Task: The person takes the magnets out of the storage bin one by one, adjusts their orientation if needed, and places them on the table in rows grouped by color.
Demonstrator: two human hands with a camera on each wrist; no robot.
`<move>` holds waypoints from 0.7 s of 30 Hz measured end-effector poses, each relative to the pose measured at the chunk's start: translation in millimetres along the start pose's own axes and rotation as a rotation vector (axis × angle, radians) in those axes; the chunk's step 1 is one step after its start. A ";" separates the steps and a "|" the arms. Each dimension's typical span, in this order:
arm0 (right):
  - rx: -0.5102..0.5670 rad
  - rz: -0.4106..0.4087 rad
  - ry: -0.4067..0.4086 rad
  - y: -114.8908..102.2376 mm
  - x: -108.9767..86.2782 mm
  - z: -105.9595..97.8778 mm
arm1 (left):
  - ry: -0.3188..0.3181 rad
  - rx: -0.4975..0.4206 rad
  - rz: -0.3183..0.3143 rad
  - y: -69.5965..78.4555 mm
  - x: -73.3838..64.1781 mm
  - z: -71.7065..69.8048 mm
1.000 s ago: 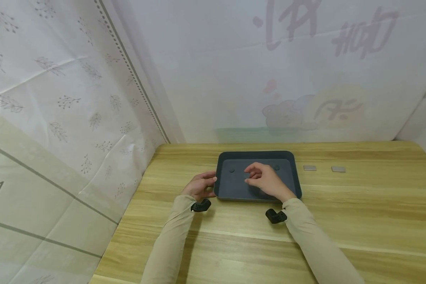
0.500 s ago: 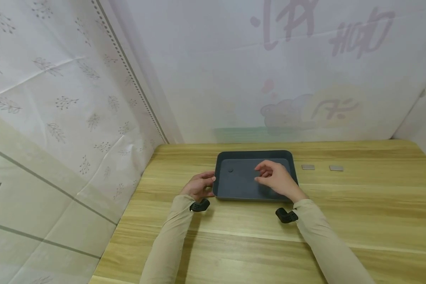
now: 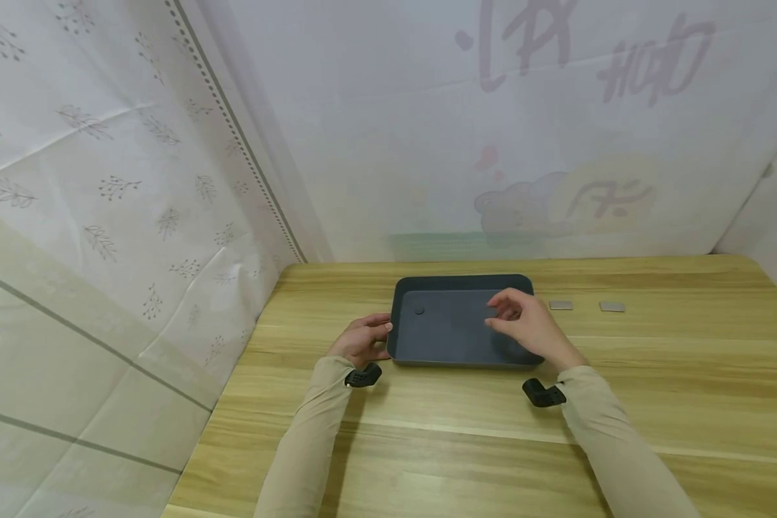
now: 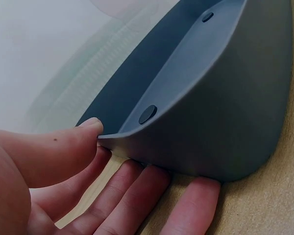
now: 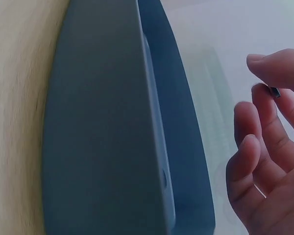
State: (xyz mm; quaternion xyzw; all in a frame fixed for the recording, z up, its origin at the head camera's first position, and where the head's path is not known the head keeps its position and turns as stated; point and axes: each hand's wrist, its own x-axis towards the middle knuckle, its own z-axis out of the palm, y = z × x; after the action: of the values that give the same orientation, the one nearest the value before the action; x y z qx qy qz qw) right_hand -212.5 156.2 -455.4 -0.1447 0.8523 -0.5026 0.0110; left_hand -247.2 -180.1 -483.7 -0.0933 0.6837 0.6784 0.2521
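Note:
A dark grey rectangular tray [image 3: 453, 334] lies on the wooden table. My left hand [image 3: 365, 338] holds its left side; in the left wrist view the thumb [image 4: 83, 134] is at the rim and the fingers touch the outer wall. A small dark disc [image 3: 419, 311] lies inside the tray at the left, and a second disc [image 4: 208, 17] shows further along it. Over the tray's right end, my right hand [image 3: 521, 320] pinches a small dark thin piece [image 5: 275, 92] between thumb and finger. Only its edge shows, so its shape is unclear.
Two small flat silvery-grey rectangles, one nearer [image 3: 560, 305] and one further right [image 3: 611, 306], lie on the table [image 3: 440, 439] right of the tray. A printed cloth [image 3: 362, 144] hangs behind the table, and another [image 3: 123, 216] along its left side.
The right hand has moved rightward from the tray's middle to its right end, now hiding the right-hand disc in the head view. The left hand stays at the tray's left side.

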 end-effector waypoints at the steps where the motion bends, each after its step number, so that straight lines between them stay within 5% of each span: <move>1: -0.004 0.001 0.007 0.8 -0.8 -1.7 | -0.001 0.005 -0.002 0.1 0.1 -0.3; 21: -0.083 0.084 0.083 17.7 -18.1 -30.8 | -0.010 0.015 0.004 -0.4 0.4 -0.6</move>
State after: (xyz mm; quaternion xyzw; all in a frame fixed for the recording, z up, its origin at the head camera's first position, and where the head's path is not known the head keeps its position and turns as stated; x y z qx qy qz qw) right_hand -204.5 195.2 -457.6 -0.0882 0.8774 -0.4715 -0.0094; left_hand -247.5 -180.6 -484.3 -0.0866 0.6876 0.6744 0.2549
